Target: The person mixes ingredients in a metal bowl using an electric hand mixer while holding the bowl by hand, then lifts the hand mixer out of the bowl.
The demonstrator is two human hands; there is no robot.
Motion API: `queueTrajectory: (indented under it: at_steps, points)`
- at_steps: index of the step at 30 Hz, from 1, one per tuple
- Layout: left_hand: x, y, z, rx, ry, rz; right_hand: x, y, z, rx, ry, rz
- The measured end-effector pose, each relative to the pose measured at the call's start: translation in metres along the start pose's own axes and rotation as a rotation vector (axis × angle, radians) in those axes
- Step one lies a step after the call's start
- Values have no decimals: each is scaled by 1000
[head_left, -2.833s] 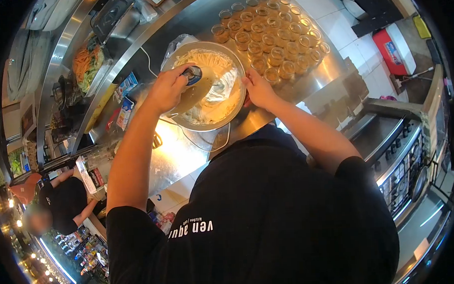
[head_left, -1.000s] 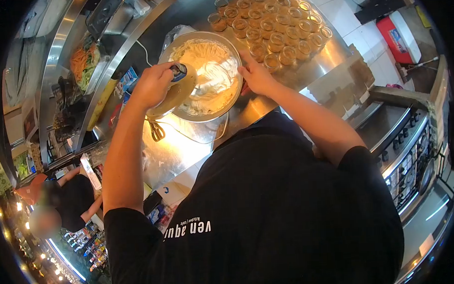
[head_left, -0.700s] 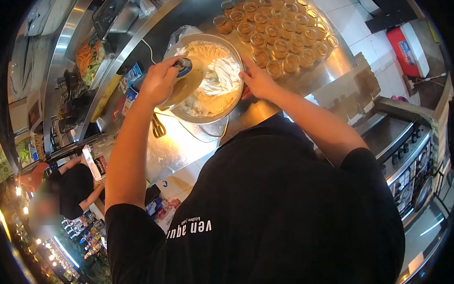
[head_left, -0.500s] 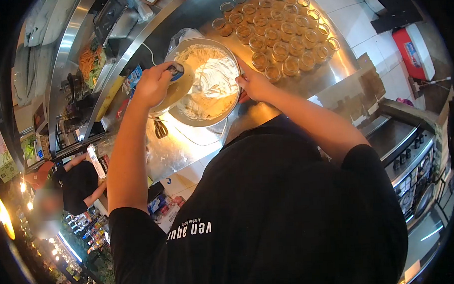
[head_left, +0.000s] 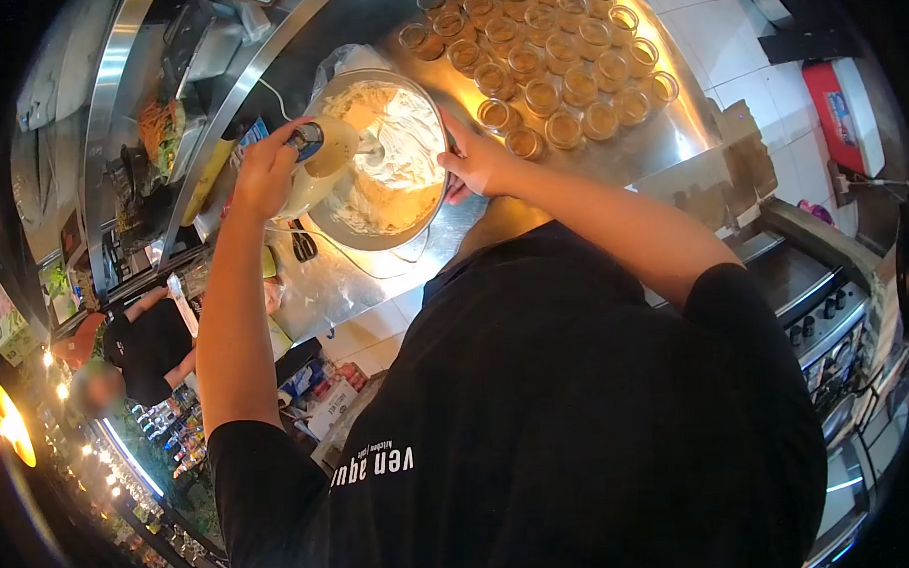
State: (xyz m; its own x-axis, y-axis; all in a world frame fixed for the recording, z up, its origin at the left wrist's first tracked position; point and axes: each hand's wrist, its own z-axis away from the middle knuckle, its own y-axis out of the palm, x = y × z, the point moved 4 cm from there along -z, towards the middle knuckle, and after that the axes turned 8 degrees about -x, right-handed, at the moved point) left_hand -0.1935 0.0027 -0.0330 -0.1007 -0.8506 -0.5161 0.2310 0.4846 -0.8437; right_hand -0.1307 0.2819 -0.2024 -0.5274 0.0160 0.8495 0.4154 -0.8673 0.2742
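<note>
A cream-coloured hand mixer with a dark end is tilted over the left side of a round metal bowl. Fingers of my left hand are wrapped round its handle. Pale, whipped-looking mixture lines the bowl, whiter on the right and yellower below; the mixer's lower end reaches into it. My right hand grips the bowl's right rim, thumb on the near side and other fingers partly hidden behind the wall.
Many glass jars stand on the metal counter, right of the bowl. Black-handled scissors and a white cord lie near the bowl. Another person is at the lower left. A stove and a red-and-white cooler are at right.
The bowl, mixer and both hands appear farther left as the view has shifted. The mixture shows more white folds than in the earliest frame. Both hands keep their holds.
</note>
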Motion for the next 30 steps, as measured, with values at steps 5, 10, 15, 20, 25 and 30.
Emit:
queueTrajectory:
  at_steps: [5, 10, 15, 20, 25, 30]
  points:
    - [-8, 5, -7, 15, -95, -8, -1, -1, -2, 27, 4, -36]
    - [-22, 12, -18, -86, 77, 12, 7, 6, 1, -22, -58, -12]
    - [-35, 3, -26, -41, -25, -71, 21, 18, -8, -68, -121, 43]
    - [-4, -5, -30, -25, 21, -35, 35, 11, -9, -85, -137, 13]
    - [21, -14, -2, -6, -40, 2, 25, -2, -15, -122, -81, 37]
    - [25, -24, 38, 14, -102, 8, 15, -8, -15, -111, -59, 57]
